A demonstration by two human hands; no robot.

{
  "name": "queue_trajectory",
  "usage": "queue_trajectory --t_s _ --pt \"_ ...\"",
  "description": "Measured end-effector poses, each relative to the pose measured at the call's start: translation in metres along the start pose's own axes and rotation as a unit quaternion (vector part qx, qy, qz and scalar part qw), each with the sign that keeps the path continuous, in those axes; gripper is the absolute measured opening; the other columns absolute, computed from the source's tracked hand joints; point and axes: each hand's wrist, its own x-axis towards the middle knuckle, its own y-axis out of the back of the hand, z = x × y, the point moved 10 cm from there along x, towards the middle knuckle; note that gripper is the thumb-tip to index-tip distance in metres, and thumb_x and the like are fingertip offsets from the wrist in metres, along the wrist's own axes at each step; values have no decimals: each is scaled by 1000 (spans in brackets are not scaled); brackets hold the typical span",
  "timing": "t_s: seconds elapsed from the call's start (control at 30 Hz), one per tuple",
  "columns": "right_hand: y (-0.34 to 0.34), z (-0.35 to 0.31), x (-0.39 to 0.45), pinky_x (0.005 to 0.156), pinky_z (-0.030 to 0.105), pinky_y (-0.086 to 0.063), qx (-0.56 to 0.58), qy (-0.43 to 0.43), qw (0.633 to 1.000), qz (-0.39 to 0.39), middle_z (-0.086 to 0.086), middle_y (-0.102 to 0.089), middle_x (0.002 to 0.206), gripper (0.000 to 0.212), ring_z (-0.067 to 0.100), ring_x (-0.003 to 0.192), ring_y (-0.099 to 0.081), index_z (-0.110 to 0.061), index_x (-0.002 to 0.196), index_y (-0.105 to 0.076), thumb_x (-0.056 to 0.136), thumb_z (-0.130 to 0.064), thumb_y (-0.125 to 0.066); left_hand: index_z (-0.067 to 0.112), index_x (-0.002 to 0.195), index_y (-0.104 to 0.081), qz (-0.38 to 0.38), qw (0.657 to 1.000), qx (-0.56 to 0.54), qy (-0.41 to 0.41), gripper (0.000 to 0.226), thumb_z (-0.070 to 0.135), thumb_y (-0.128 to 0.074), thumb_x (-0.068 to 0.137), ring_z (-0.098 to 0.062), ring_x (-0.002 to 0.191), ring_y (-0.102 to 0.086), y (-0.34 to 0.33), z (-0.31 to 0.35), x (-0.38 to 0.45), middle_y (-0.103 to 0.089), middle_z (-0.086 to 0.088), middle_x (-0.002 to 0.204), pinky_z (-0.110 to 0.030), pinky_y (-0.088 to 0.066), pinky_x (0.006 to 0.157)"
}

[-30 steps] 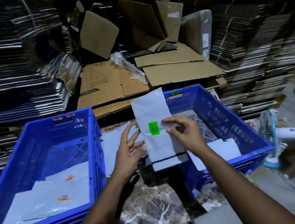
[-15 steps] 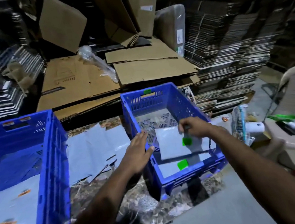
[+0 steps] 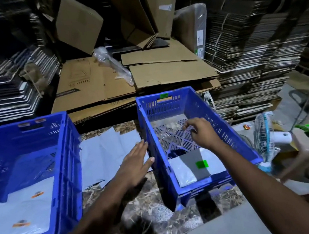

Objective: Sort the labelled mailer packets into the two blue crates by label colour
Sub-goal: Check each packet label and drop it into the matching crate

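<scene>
The green-label packet (image 3: pixel 195 165) lies flat in the near end of the right crate (image 3: pixel 228 127), on top of another pale packet (image 3: pixel 183 173). It is thin, grey and smooth, with one small bright green sticker. Half a second ago you still held it above that crate; now it is down and you have let go.

Your right hand (image 3: pixel 199 131) hangs over the middle of the right crate, fingers loosely bent and holding nothing. It is a bit blurry, so the fingertips are hard to see. Your left hand (image 3: pixel 137 163) is flat with straight fingers, just beside the crate's left wall, over the loose packets (image 3: pixel 107 151) on the counter (image 3: pixel 141 214). You cannot tell if it touches the wall. Before, it was a little higher up.

Those loose packets lie between the two crates. They are pale and flat, and your arm hides part of them. No labels show on them.

The right crate is blue plastic with slots in its walls and floor. A green tag (image 3: pixel 163 96) sits on its far rim. The left crate (image 3: pixel 66 165) is the same kind, cut off at the picture's left edge. It holds packets with orange labels (image 3: pixel 26 212). What the labels say is too small to read.

The counter looks like dark speckled stone. Behind it lie flat brown cardboard sheets (image 3: pixel 164 71). A small fan (image 3: pixel 264 139) stands to the right.
</scene>
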Motion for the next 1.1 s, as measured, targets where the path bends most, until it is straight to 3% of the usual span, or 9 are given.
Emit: queue_trajectory --t_s 0.1,0.2,0.3,0.5,0.57,0.77,0.87,0.97,1.1 --pt "-2 -57 -2 82 27 -38 50 48 996 64 1 -68 106 30 18 98 -53 -17 99 -70 86 5 -56 20 159 -10 35 998 24 38 68 51 -32 103 -10 152 2 34 -50 -22 -2 5 166 -32 -7 122" --pt "-37 -109 2 80 23 -38 91 88 990 58 1 -66 101 27 13 92 -53 -15 100 -70 85 3 -58 16 159 -10 70 992 63 88 70 52 -31 102 -15 153 0 71 -104 -50 -3 1 166 -35 -7 123" --pt "-97 -146 3 81 26 -44 130 99 987 -2 3 -66 101 24 10 89 -56 -14 102 -69 84 -3 -57 13 158 -12 98 978 116 140 71 51 -33 102 -20 154 -2 100 -152 -77 -5 -5 166 -39 -9 124" --pt "-236 -165 -17 68 18 -42 136 -6 974 -179 7 -69 101 10 21 85 -65 -9 97 -67 88 -6 -64 13 159 -9 69 972 128 186 73 53 -33 102 -22 153 4 97 -200 -112 1 -6 167 -41 -5 123" --pt "-271 -169 -21 69 18 -43 113 -28 970 -214 5 -70 99 10 20 90 -66 -10 92 -66 89 -5 -58 12 159 -7 71 974 117 182 76 56 -30 101 -22 153 7 93 -203 -112 3 -7 166 -38 -2 124" --pt "-328 -195 -3 79 41 -55 7 -18 969 -247 12 -63 102 18 32 93 -64 -14 98 -67 82 -10 -60 11 159 -7 102 974 120 163 96 71 -4 84 -21 153 8 92 -203 -112 1 -6 166 -37 0 125" --pt "-354 -211 -1 82 38 -50 -17 -30 965 -261 13 -59 106 25 35 103 -59 -22 109 -62 85 -20 -59 12 159 -5 121 975 105 157 91 69 -10 88 -19 152 11 93 -204 -114 2 -3 167 -34 2 124" --pt "-385 -223 -16 96 45 -42 -151 -7 940 -304 10 -38 123 45 35 116 -38 -45 130 -45 85 -43 -49 13 159 -5 131 977 79 149 88 67 -14 90 -17 152 13 97 -200 -114 3 -1 167 -33 2 124" --pt "-390 -232 -16 88 42 -40 -197 -21 949 -246 10 -39 122 38 34 110 -41 -39 129 -42 91 -35 -49 13 159 -8 143 978 60 141 78 55 -31 97 -16 152 12 101 -197 -115 0 -1 167 -32 3 124"
